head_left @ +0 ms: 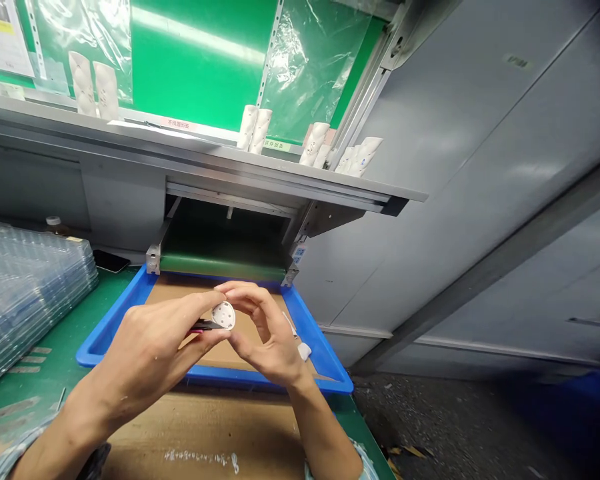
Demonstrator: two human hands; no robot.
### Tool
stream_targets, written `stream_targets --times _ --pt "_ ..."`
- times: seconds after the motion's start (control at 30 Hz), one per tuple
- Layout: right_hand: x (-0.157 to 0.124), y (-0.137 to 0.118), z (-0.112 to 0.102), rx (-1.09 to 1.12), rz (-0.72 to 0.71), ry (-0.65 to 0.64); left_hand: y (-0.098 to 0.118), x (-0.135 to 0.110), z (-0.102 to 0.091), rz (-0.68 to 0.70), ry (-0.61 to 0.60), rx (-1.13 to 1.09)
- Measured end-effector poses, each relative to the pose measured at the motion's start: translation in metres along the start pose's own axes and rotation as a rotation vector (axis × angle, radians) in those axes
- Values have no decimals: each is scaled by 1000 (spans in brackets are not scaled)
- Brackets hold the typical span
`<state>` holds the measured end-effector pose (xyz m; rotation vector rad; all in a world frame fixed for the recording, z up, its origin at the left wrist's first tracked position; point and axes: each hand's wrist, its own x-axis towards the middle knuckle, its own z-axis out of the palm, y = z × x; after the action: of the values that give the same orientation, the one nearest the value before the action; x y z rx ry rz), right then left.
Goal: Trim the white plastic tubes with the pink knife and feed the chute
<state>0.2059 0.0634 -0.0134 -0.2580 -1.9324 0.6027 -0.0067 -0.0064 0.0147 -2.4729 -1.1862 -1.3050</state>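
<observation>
The right hand pinches a round white perforated plastic disc in curled fingers — the left hand pinches a slim black tool against it — above a blue plastic tray.

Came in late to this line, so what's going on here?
A person is working over a blue tray with both hands. The right hand holds a white disc with small holes in its fingers, and the left hand pinches a dark tool up against it. Clear plastic trays are stacked to the left, and white tubular parts stand on a shelf ahead.
</observation>
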Motion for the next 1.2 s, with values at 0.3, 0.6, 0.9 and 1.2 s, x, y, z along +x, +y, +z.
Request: stream_targets --times 0.3,0.6,0.9,1.2 --pt "1 0 -5 -205 -61 175 1 6 -2 90 82 317" --pt "2 -1 -4 -236 -110 201 0 4 3 133 97 281" --pt "3 -2 -4 -243 -135 198 -5 -1 7 97 94 181" --pt "3 -6 -2 -297 -177 203 -2 -1 6 67 107 102"
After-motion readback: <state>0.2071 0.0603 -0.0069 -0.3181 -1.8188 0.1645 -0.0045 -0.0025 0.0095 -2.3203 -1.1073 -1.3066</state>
